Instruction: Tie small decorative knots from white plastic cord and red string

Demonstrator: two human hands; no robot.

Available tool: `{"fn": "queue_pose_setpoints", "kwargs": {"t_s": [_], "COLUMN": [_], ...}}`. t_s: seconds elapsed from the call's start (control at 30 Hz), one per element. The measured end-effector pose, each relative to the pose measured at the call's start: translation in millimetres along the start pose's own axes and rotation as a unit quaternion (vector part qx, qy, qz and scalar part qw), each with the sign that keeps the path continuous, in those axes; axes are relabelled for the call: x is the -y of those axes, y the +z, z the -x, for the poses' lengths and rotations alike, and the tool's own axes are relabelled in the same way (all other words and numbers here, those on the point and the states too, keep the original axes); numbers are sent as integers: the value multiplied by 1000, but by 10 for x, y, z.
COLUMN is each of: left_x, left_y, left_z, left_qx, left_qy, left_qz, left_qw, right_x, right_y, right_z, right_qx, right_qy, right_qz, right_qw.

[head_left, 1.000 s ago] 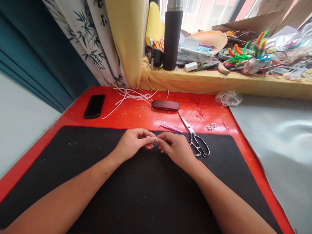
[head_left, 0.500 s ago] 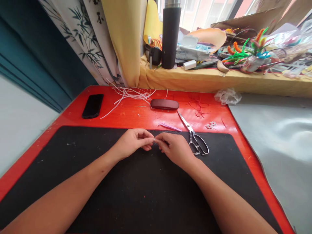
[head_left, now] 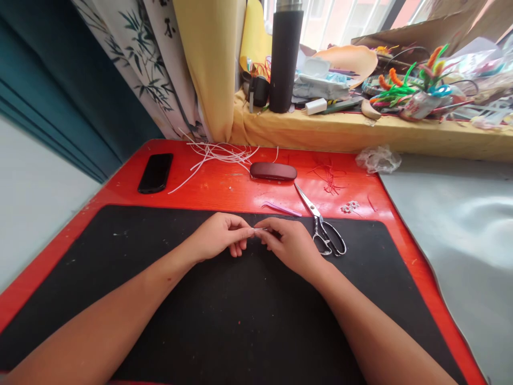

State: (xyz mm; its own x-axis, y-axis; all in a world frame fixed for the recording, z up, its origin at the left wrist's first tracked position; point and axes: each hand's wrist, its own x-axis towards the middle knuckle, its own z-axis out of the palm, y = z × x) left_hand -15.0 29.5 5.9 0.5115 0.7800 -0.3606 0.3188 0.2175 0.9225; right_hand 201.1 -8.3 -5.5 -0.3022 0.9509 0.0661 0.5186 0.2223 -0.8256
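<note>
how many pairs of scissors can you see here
1: the scissors lie beside the right hand, blades over the red tabletop and handles over the black mat. Others could be hidden in the windowsill clutter.

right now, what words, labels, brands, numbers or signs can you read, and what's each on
"不", seemingly: on the white bamboo-print curtain.
Above that: another character, cut off, unreadable.
Phone, scissors, maroon case, black flask: no readable text.
Windowsill clutter: too small to read.
</note>
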Motion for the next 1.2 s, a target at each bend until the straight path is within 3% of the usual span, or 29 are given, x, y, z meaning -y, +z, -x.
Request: {"fn": "queue_pose_setpoints", "kwargs": {"t_s": [0.23,0.83,1.2], "left_x": [16,-20,3], "left_y": [20,56,56], "left_z": [-19,8,-15], "left_qx": [-40,-31,-24], "left_qy": [17,26,10], "left_qz": [31,15,61], "left_qw": [999,999,998], "right_x": [-9,15,1], "right_y": [-31,-12,-24], "right_z": [-48,-55,-62], "right_qx": [12,35,51], "right_qy": [86,139,163], "right_qz": [-183,-241,-276], "right_qw": [979,960,946]}}
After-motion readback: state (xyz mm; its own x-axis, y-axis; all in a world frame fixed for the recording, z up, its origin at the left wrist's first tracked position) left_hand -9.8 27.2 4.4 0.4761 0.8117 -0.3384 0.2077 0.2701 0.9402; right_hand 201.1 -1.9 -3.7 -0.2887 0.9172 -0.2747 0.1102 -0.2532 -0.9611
